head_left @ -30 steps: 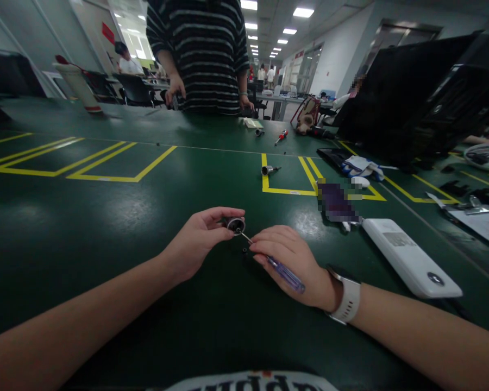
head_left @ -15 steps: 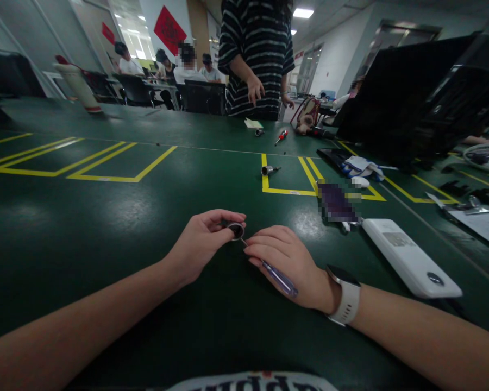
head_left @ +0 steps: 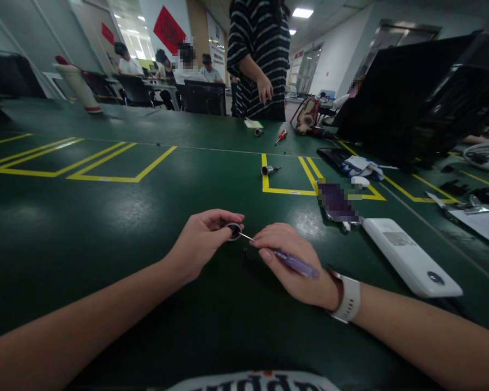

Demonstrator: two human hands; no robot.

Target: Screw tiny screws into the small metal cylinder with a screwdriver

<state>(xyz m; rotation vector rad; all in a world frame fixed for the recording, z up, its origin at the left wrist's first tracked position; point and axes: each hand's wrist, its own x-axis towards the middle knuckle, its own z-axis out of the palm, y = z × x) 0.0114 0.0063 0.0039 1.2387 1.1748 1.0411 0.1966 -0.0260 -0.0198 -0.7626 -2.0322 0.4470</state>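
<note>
Between the thumb and fingers of my left hand is a round metal part, its open ring side turned toward my right. My right hand is closed on a screwdriver with a translucent purple handle. Its thin shaft points left, and the tip is at the opening of the metal part; whether it touches anything inside cannot be seen. A tiny dark piece lies on the green table just below the shaft.
Ahead, a similar metal part lies inside yellow tape, with a red screwdriver farther back. A phone and white power bank are at right. A person in a striped top stands across the table.
My right hand has turned, and the screwdriver now lies flatter, its handle farther right. The tiny dark piece has come into view. The standing person's hand has moved.
</note>
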